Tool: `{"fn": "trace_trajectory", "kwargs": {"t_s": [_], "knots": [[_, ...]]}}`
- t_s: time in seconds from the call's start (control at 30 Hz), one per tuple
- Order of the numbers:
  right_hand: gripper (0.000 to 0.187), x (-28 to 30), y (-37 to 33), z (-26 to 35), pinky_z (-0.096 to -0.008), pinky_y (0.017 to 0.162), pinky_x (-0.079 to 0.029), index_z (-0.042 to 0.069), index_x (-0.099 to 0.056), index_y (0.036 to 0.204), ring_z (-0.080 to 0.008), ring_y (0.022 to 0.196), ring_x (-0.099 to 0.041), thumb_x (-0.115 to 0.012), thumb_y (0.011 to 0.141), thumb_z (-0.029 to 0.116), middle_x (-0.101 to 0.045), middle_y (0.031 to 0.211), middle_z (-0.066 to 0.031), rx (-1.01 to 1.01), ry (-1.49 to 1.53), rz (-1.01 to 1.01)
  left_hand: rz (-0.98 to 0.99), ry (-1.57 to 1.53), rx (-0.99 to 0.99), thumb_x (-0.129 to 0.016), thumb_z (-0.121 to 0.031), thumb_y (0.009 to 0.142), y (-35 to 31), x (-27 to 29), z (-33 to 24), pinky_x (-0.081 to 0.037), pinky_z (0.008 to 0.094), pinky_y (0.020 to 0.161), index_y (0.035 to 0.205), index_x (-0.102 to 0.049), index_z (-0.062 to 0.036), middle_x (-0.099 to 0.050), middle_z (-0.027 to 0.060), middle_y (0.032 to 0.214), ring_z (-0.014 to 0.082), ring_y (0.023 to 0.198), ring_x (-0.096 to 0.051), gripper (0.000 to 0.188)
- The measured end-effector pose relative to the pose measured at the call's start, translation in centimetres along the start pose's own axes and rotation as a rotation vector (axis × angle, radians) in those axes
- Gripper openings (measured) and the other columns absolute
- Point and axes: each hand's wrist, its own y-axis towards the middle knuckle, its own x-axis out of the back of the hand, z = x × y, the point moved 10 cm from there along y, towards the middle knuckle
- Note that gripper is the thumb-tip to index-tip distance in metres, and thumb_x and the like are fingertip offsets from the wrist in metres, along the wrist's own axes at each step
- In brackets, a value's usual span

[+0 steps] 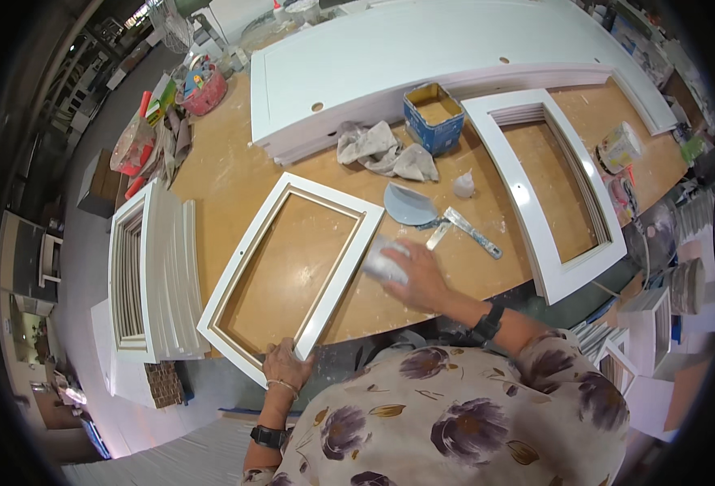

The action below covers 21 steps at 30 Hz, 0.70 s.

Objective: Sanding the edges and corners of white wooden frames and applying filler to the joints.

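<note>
A white frame (337,281) lay slanted on the wooden table (224,219), its near corner past the front edge. The left hand (287,366) gripped its near end, while the right hand (417,275) clasped a blurred, pale block (386,261) beside its right side; whether they touched was unclear. Beyond lay a grey-blue spreader (408,204) and a scraper (479,235), then a rag (386,150) next to a blue tin (437,134). Stacked frames flanked everything, left (167,283) and right (523,202), with white panels (422,49) at the back.
</note>
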Motion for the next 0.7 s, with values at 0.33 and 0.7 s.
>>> {"fn": "trace_trajectory", "kwargs": {"t_s": [0.33, 0.7], "knots": [[0.040, -4.5, 3.5, 4.0, -0.0481, 0.092, -0.044, 0.019, -0.060, 0.118, -0.0370, 0.106, -0.056, -0.069, 0.081, 0.030, -0.060, 0.117, -0.0148, 0.364, -0.121, 0.120, 0.242, -0.334, 0.167, -0.078, -0.039, 0.074, -6.0, -10.2, 1.9, -0.053, 0.0511, 0.070, 0.098, -0.047, -0.0018, -0.067, 0.0269, 0.084, 0.0475, 0.081, -0.065, 0.054], [0.037, -4.4, 3.4, 5.4, -0.0483, 0.089, -0.044, 0.021, -0.061, 0.120, -0.0360, 0.103, -0.057, -0.065, 0.085, 0.031, -0.059, 0.120, -0.0160, 0.446, -0.102, 0.121, 0.242, -0.347, 0.193, -0.077, -0.032, 0.074, -5.4, -9.4, 1.3, -0.052, 0.0540, 0.074, 0.098, -0.048, -0.0042, -0.067, 0.0278, 0.089, 0.0476, 0.084, -0.065, 0.047]]}}
